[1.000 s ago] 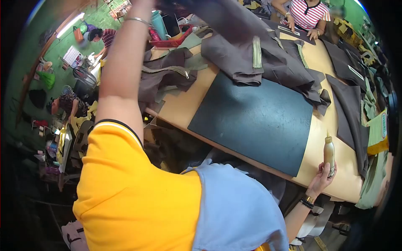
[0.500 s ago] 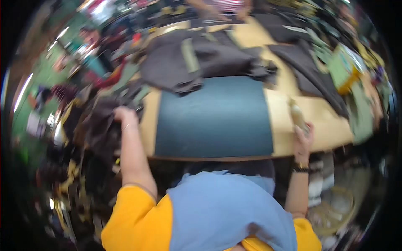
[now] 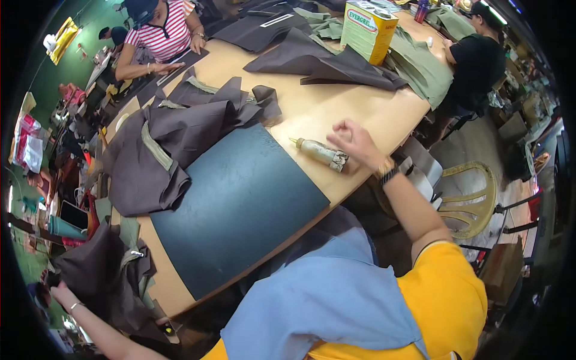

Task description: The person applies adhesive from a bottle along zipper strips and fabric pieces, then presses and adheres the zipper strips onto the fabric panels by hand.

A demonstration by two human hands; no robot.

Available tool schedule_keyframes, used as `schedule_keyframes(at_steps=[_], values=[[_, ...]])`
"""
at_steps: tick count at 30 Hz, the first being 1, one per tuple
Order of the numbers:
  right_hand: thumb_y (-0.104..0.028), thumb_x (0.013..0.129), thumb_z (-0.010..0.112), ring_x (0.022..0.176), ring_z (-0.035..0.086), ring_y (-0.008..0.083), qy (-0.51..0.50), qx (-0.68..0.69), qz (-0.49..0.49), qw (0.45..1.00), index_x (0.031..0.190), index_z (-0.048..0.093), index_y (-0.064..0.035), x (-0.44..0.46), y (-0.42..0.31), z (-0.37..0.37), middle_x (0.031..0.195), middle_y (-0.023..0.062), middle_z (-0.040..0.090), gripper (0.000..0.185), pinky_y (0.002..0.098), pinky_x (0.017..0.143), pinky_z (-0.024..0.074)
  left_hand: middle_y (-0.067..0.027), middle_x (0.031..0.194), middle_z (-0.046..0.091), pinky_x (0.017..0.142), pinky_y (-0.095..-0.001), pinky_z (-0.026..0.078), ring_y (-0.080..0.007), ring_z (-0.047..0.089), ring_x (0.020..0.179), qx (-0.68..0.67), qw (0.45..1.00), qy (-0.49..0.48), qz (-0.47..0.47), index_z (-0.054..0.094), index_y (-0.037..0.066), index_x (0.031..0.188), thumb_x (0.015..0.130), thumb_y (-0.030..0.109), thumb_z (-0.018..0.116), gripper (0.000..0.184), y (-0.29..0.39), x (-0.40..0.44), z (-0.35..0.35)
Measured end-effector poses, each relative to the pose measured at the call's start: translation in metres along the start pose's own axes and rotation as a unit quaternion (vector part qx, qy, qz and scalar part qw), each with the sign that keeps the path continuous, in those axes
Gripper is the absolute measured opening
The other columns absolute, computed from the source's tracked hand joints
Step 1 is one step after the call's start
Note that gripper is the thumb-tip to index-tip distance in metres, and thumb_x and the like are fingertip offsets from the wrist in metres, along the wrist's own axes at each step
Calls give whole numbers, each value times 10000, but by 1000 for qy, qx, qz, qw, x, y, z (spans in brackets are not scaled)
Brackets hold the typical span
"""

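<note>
My left hand (image 3: 62,295) is at the far lower left, its fingers closed on the edge of a dark brown fabric piece (image 3: 99,273) that hangs over the table's left edge. My right hand (image 3: 355,143) is raised just above the table, holding nothing, with its fingers loosely curled and the thumb apart. Just below it, a squeeze bottle (image 3: 323,154) with a pointed yellowish nozzle lies on its side, its lower end stained. Between my hands lies a dark flat mat (image 3: 237,207).
Dark fabric with olive strips (image 3: 174,141) covers the mat's far left edge. More dark fabric (image 3: 324,60) and a yellow-green can (image 3: 369,33) are at the back. One person in a striped shirt (image 3: 162,33) works opposite; another (image 3: 480,66) sits right. A chair (image 3: 471,198) stands behind.
My right hand has let go of the bottle, which now lies on the table. The view has turned and tilted. My left hand remains at the dark fabric.
</note>
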State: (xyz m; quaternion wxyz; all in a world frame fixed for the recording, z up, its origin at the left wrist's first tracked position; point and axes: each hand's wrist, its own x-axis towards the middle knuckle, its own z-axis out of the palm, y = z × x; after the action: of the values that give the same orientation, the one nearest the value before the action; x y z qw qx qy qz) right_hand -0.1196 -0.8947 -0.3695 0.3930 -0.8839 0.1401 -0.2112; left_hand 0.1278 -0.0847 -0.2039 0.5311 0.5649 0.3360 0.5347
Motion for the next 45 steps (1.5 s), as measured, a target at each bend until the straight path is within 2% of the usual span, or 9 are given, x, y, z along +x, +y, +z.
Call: schedule_keyframes(at_steps=[5, 14, 20, 22, 24, 30, 36, 38, 45], values=[[-522, 798, 768, 1405, 377, 448, 29, -366, -42, 929, 1240, 688, -180, 96, 16, -11, 1614, 169, 316, 565, 573, 1173, 295, -273, 1391, 525, 1015, -495, 499, -378, 584, 1217, 37, 999, -16, 17, 494, -162, 1291, 963, 244, 485, 523, 6, 28, 29], [-230, 896, 637, 1070, 668, 227, 218, -290, -104, 926, 1044, 728, -194, 178, -9, -18, 1083, 34, 723, 176, 643, 1143, 258, -291, 1492, 438, 1069, -522, 458, -394, 523, 1319, -94, 976, -80, -179, 399, -178, 1403, 977, 283, 458, 631, -71, -91, 4], [-57, 813, 593, 853, 681, 329, 57, -46, -323, 944, 1011, 712, -124, 81, -207, 35, 908, 88, 709, 241, 394, 737, 561, -211, 1554, 375, 1188, -594, 279, -400, 361, 1423, -291, 823, -325, -365, 360, -16, 1482, 1079, 430, 362, 601, -49, -262, -72], [-41, 845, 625, 777, 682, 319, 35, 81, -428, 899, 1034, 668, -80, 27, -228, 90, 899, 127, 690, 198, 387, 687, 553, -189, 1455, 438, 1039, -654, 449, -369, 433, 1359, -372, 534, -618, -441, 293, 80, 1512, 1053, 507, 409, 638, -18, -333, -104], [-96, 856, 651, 799, 684, 335, -173, 22, -341, 924, 1119, 614, -80, -35, -251, 119, 900, 132, 683, 265, 419, 692, 552, -183, 1439, 459, 958, -632, 490, -352, 455, 1345, -257, 509, -621, -538, 387, 144, 1453, 986, 634, 466, 681, 5, -373, -119], [-291, 835, 773, 937, 664, 321, -220, 107, -337, 909, 1109, 615, -83, -89, -243, 106, 969, 108, 684, 379, 423, 803, 526, -117, 1271, 589, 885, -366, 559, -252, 617, 1131, 63, 706, -643, -291, 421, 27, 1450, 900, 65, 724, 629, -12, -358, -112], [-468, 926, 657, 1208, 576, 325, -223, -125, -268, 929, 1222, 621, -63, -84, -172, 87, 1294, 142, 619, 503, 454, 998, 452, -262, 1374, 547, 1105, -444, 391, -388, 526, 1292, 131, 772, -541, 307, 452, -52, 1404, 888, 164, 718, 619, -60, -287, -47], [-478, 929, 649, 1236, 563, 325, -209, -149, -279, 925, 1257, 615, -64, -102, -168, 90, 1325, 146, 608, 529, 458, 1009, 448, -261, 1388, 539, 1119, -452, 373, -407, 505, 1307, 133, 754, -404, 501, 482, -46, 1386, 877, 221, 748, 634, -12, -320, -58], [-350, 874, 732, 1145, 605, 306, -69, -155, -227, 959, 1234, 634, -84, -93, -148, 74, 1270, 129, 639, 458, 418, 938, 462, -198, 1523, 423, 1103, -651, 306, -361, 395, 1422, 149, 489, -749, 421, 527, 110, 1426, 797, 618, 727, 834, 7, -448, -152]])
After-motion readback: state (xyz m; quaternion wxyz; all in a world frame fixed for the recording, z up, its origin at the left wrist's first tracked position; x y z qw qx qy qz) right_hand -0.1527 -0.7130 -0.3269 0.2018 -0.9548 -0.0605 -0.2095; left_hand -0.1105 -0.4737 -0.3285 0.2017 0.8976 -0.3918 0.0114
